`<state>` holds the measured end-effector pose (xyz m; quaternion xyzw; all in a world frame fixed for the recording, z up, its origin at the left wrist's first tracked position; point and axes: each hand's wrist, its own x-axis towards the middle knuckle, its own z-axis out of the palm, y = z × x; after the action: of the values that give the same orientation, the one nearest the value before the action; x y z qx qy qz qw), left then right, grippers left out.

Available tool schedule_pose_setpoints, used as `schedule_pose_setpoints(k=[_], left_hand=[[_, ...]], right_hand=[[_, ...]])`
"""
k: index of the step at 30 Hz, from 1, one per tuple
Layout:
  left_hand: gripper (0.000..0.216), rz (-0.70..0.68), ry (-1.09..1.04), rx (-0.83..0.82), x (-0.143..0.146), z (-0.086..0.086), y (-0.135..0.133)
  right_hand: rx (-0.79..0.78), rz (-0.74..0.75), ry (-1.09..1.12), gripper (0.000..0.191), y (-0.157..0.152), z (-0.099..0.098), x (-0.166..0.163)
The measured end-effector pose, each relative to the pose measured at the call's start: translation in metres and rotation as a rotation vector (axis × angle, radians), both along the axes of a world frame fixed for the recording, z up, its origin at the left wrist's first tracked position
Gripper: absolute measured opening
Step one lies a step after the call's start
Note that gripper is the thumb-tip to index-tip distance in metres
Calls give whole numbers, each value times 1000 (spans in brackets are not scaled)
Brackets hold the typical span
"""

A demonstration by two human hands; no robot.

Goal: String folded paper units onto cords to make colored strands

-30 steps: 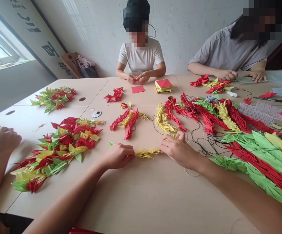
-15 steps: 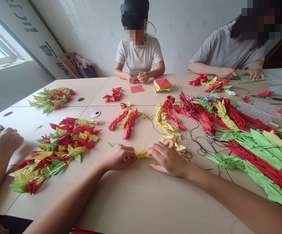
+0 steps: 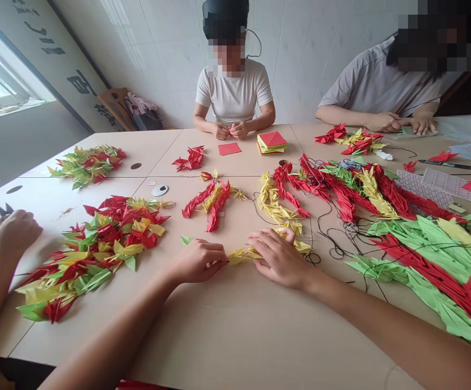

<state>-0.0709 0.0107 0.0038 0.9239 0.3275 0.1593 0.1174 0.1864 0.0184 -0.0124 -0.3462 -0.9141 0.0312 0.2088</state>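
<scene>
Near the front edge of the table (image 3: 235, 336), the left hand (image 3: 198, 261) pinches one end of a yellow paper-crane strand (image 3: 240, 254), while the right hand (image 3: 279, 261), fingers spread flat, presses the other end down, so the strand lies pinned between them.

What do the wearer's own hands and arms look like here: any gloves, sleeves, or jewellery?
Left hand and right hand are bare, no gloves. Left forearm and right forearm show no sleeves; no rings, watch or bracelets visible.

The left hand (image 3: 198, 261) pinches one end of a yellow paper-crane string (image 3: 240, 254) on the table (image 3: 235, 330). The right hand (image 3: 281, 258) lies over its other end. 2 people sit opposite, folding red paper.
</scene>
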Motion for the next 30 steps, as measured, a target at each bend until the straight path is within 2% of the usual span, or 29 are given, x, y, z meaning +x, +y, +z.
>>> schedule_pose_setpoints(k=[4, 10, 16, 21, 25, 28, 30], left_hand=[[18, -33, -12, 31, 5, 0, -3], [18, -71, -16, -7, 6, 0, -5], [18, -66, 0, -43, 2, -1, -2], [16, -73, 9, -35, 3, -1, -1], [18, -71, -15, 20, 6, -1, -3], [20, -86, -47, 46, 11, -2, -4], [20, -95, -64, 39, 13, -3, -4]], right_hand=[[31, 63, -10, 43, -4, 0, -3], [123, 100, 107, 16, -5, -12, -9], [171, 96, 93, 13, -3, -16, -8], [185, 17, 89, 13, -4, -12, -9], [167, -7, 74, 32, -7, -10, -9], [156, 85, 62, 46, -10, -11, -11], [172, 140, 48, 48, -13, -12, -14]])
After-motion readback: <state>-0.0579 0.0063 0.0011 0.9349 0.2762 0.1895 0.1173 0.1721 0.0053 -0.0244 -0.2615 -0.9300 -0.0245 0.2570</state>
